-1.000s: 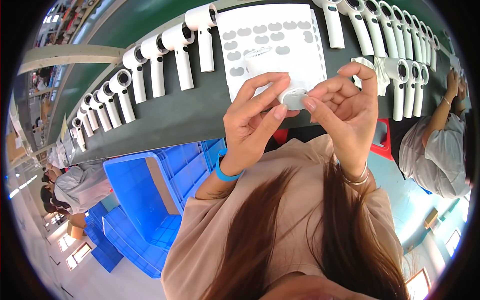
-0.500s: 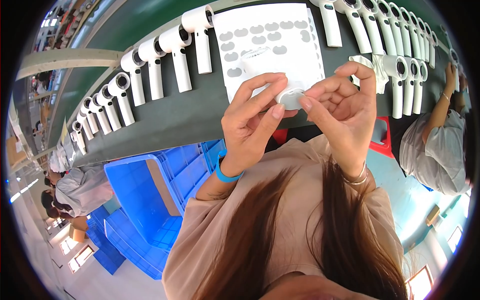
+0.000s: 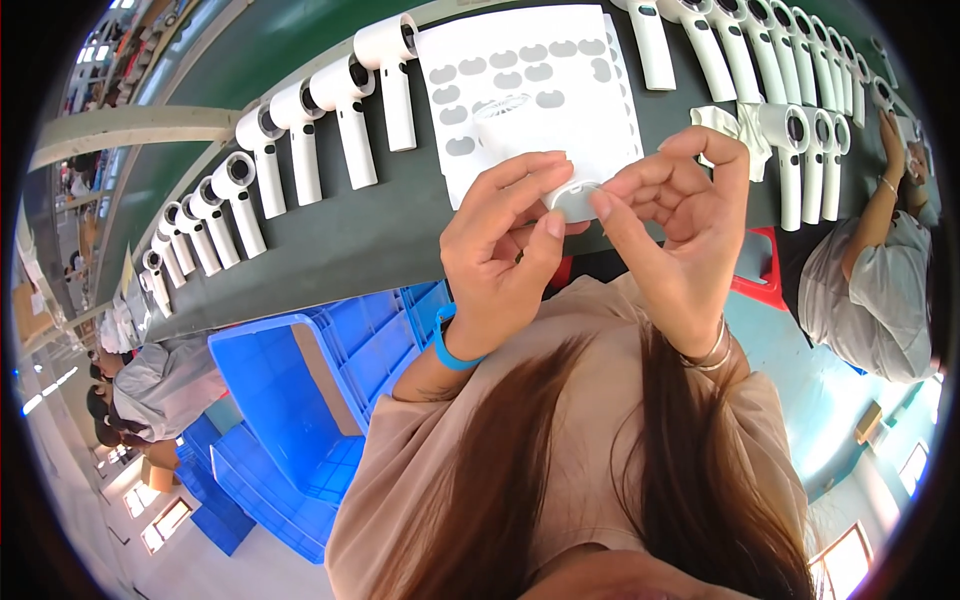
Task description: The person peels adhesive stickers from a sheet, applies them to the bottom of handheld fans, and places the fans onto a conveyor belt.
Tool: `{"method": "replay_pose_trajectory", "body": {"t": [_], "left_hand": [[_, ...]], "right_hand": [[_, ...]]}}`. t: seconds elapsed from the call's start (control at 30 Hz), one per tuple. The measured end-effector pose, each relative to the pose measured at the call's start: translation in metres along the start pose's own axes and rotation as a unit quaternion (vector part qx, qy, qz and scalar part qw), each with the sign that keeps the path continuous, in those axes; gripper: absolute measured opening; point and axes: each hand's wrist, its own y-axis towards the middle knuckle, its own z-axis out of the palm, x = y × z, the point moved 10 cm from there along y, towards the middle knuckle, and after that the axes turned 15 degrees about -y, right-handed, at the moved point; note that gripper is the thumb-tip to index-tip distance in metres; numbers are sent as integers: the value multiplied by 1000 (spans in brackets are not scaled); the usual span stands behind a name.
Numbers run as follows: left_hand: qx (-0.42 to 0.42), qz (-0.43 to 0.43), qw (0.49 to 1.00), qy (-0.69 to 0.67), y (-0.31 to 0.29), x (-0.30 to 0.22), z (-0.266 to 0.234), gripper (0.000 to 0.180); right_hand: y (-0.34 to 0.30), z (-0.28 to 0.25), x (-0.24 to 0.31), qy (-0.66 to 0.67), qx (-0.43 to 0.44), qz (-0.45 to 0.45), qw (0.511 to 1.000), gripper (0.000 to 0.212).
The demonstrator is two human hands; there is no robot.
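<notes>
Around the person's hands, a dark tabletop point(image 3: 330, 240) curved across the room, bearing rows of white round-headed devices point(image 3: 398, 110) on both sides and a white sheet point(image 3: 510, 30) with grey oval shapes. Over the sheet's near edge, the left hand point(image 3: 505, 240) curled around the grey-faced end of a held white device point(image 3: 515, 130), while the right hand point(image 3: 680, 220) brought thumb and forefinger to that end's rim, whether gripping anything could not be told. Blue crates point(image 3: 260, 375) stood below at left, a red seat point(image 3: 768, 280) at right, with a grey-clad co-worker point(image 3: 870, 300) beyond.
</notes>
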Motion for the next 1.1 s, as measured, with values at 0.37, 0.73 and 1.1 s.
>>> {"method": "replay_pose_trajectory", "body": {"t": [0.37, 0.73, 1.1], "left_hand": [[11, 16, 1000, 17, 0, 2, 2, 35], [-24, -14, 999, -30, 0, -1, -13, 29], [-34, -134, 989, -54, 13, -10, -38, 27]], "right_hand": [[-1, -2, 1, -56, -1, 15, 998, 49], [18, -4, 17, -309, 24, -74, 948, 32], [11, 96, -20, -290, 240, -85, 922, 45]]}}
